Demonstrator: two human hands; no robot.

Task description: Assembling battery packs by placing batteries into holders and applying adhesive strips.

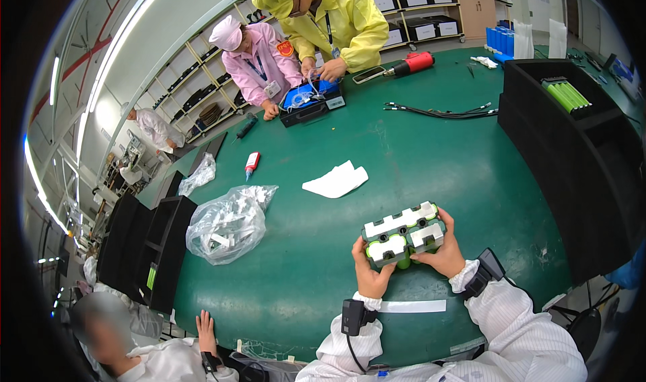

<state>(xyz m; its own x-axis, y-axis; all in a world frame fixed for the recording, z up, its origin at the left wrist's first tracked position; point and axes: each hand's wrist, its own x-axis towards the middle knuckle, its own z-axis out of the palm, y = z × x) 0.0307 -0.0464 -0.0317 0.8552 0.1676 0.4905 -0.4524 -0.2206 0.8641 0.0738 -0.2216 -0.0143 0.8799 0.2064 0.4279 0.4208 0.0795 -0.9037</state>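
A battery cell pack (pixel 397 225) with green cells in dark holders and white strips on top is between my hands, close to the table's near edge. My left hand (pixel 371 273) grips its left side, with the fingers along the side and the thumb at the near face. On the right side, my right hand (pixel 447 253) is closed round it in the same way. The pack's underside is hidden. Just nearer than the pack, a white paper strip (pixel 412 306) lies flat on the green table (pixel 303 247).
Left of centre lie a clear bag of white pieces (pixel 229 224), a red bottle (pixel 252 163) and white paper (pixel 336 180). Black bins (pixel 565 146) stand at right, cables (pixel 441 113) nearby. Two co-workers handle a black box (pixel 313 113); a red heat gun (pixel 414 62) lies beside them.
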